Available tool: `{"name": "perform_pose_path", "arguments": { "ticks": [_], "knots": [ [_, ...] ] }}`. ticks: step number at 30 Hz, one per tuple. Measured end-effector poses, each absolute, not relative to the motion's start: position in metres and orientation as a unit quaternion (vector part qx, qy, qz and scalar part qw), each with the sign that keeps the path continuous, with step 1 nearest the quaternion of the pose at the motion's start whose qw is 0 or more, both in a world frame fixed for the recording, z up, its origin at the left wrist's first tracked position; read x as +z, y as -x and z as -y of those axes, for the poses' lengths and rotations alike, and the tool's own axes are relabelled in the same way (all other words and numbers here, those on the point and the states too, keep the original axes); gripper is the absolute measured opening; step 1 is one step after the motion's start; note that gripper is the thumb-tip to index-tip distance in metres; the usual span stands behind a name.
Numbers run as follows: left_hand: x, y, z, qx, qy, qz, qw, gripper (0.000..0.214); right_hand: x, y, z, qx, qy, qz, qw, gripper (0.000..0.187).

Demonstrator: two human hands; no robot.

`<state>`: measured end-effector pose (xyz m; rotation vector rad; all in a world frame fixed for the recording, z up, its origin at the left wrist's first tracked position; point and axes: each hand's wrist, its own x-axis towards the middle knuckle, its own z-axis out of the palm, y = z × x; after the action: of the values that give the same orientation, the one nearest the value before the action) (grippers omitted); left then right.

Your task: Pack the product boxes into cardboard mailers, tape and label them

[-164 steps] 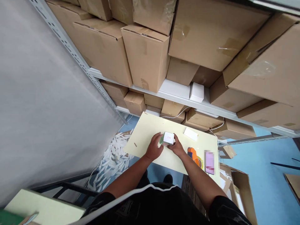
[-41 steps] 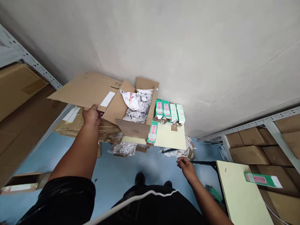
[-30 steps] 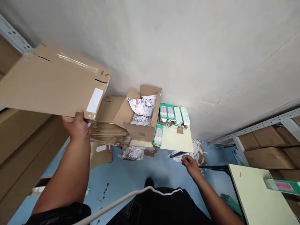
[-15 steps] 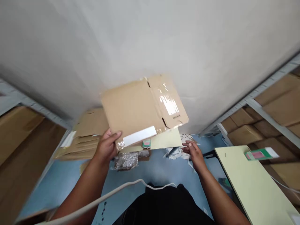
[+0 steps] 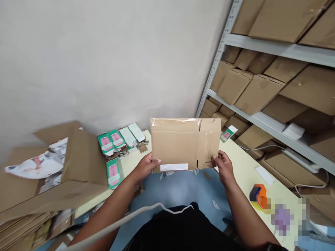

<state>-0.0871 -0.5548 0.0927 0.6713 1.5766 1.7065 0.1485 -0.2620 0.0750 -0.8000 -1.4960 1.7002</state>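
A flattened cardboard box (image 5: 175, 146) is held up before me, with clear tape along its top and a white strip near its lower edge. My left hand (image 5: 146, 165) grips its lower left corner, thumb on the front face. At the lower right edge, my right hand (image 5: 223, 165) pinches the cardboard between thumb and fingers. Behind it to the left, green and pink packages (image 5: 113, 173) lie on a pale yellow table (image 5: 130, 161). Another green package (image 5: 228, 133) sits on the right-hand table (image 5: 244, 170).
At left stands a large open carton (image 5: 86, 157) filled with crumpled paper. An orange tape dispenser (image 5: 260, 198) rests on the right table. Metal shelving (image 5: 261, 45) packed with cartons lines the right side. Paper scraps (image 5: 215, 205) lie on the blue floor (image 5: 180, 191).
My view has turned right, towards the shelving and the right table. My right hand, apart from the cardboard before, now grips its right side. The flattened box has become level.
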Motion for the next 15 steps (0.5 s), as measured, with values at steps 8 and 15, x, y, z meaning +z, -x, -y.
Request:
{"name": "perform_pose_path", "arguments": {
  "ticks": [8,15],
  "knots": [
    [0.056,0.053,0.367,0.573,-0.342,-0.657,0.349,0.052,0.042,-0.229,0.141,0.588,0.402,0.573,0.406,0.037],
    [0.038,0.010,0.229,0.585,-0.362,-0.664,0.294,0.048,0.013,-0.295,0.070,0.501,0.484,0.559,0.450,0.028]
  ]
}}
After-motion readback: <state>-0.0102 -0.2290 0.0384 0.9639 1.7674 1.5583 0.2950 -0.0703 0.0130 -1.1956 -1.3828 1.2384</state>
